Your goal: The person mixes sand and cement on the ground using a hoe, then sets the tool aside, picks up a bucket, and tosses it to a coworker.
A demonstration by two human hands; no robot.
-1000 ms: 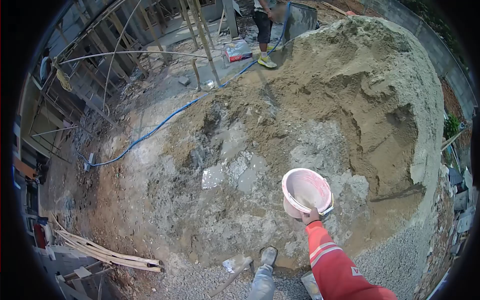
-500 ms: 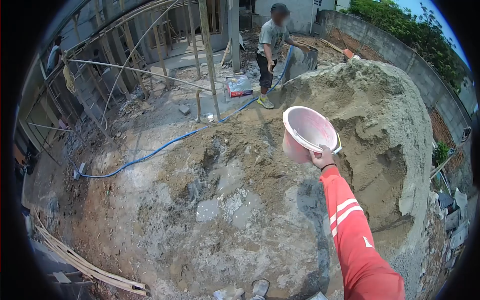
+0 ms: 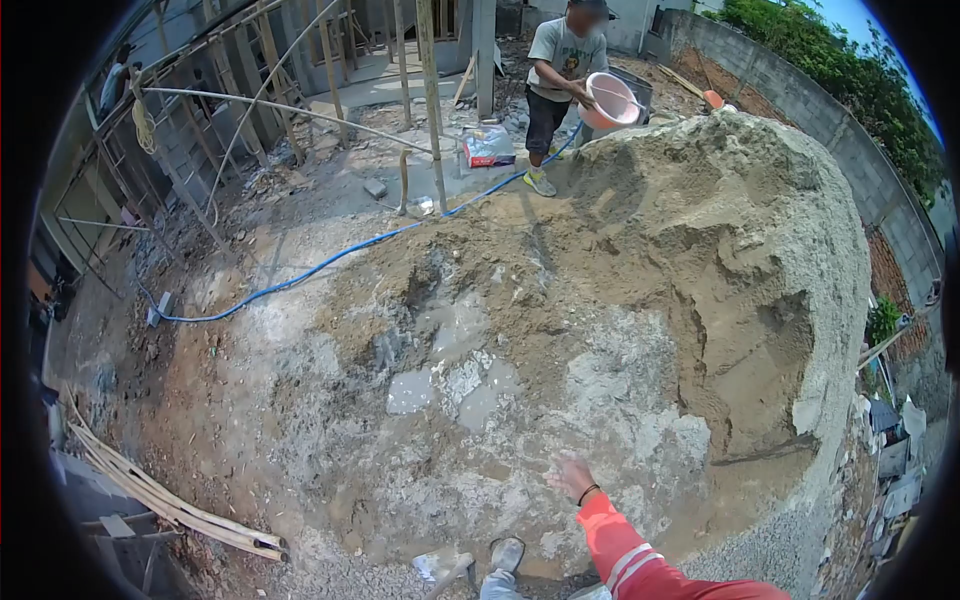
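Note:
My right hand (image 3: 572, 477), in a red sleeve with pale stripes, is stretched out over the wet, grey ground with its fingers apart and nothing in it. The pink bucket (image 3: 610, 100) is at the top of the view, by the hands of another person (image 3: 566, 60) who stands beyond the sand pile. Whether that person grips it or it is in the air is hard to tell. My left hand does not show. Near my shoe (image 3: 507, 553) lies a tool with a wooden handle (image 3: 455, 572).
A blue hose (image 3: 330, 262) curves over the ground. The large sand pile (image 3: 740, 260) rises at the right. Bamboo poles (image 3: 170, 497) lie at lower left, and wooden props (image 3: 432, 110) stand at the top. A printed bag (image 3: 488, 147) sits beside the other person.
The pink bucket has left my right hand and is now at the other person's hands. My right arm has dropped lower in the view, its fingers now spread.

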